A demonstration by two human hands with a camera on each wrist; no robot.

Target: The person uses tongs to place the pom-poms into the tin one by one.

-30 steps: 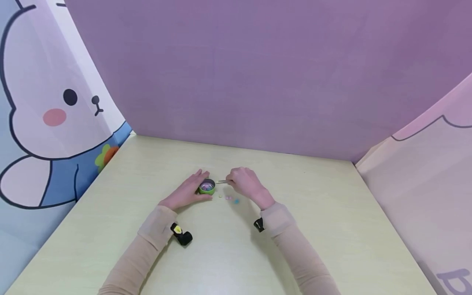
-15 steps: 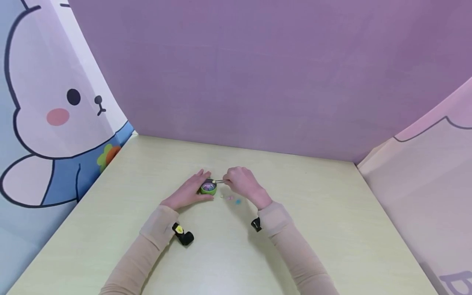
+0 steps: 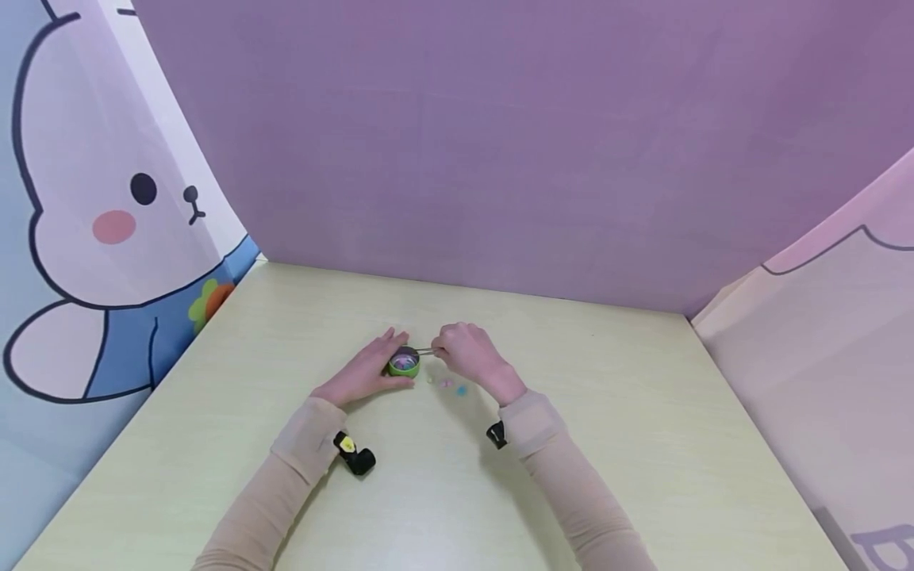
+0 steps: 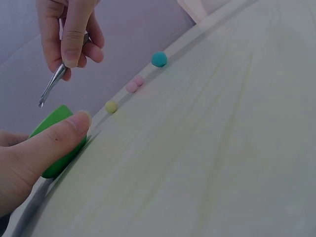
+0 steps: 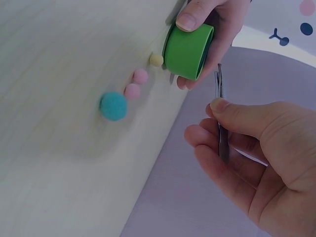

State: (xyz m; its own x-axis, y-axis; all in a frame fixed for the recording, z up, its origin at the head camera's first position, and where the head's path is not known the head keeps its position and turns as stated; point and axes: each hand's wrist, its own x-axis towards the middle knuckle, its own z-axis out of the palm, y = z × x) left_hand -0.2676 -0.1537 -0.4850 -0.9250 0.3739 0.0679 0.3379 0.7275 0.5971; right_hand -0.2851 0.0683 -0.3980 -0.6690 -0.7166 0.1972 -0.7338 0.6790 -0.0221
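Note:
My left hand (image 3: 367, 369) holds a small round green container (image 5: 188, 52) on the table, thumb on its near side and fingers on the far side. Colourful bits show inside its open mouth in the head view. Metal tweezers (image 4: 53, 84) are pinched between thumb and fingers of my right hand (image 3: 471, 357). Their tips stand slightly apart above the rim, with nothing between them. To the right of the container lie a yellow pompom (image 5: 156, 59), two pink pompoms (image 4: 134, 85) and a larger blue one (image 5: 113, 105).
The pale wooden table (image 3: 628, 444) spreads around both hands. A purple backdrop (image 3: 500, 159) rises behind it, and a sheet printed with a cartoon figure (image 3: 93, 198) hangs at the left. Black wrist cameras (image 3: 357, 460) sit at the sleeves.
The tweezers moved left to the container's mouth. Half a second ago a small yellow pompom showed at their tips; now the tips are bare. The left hand stays at the container.

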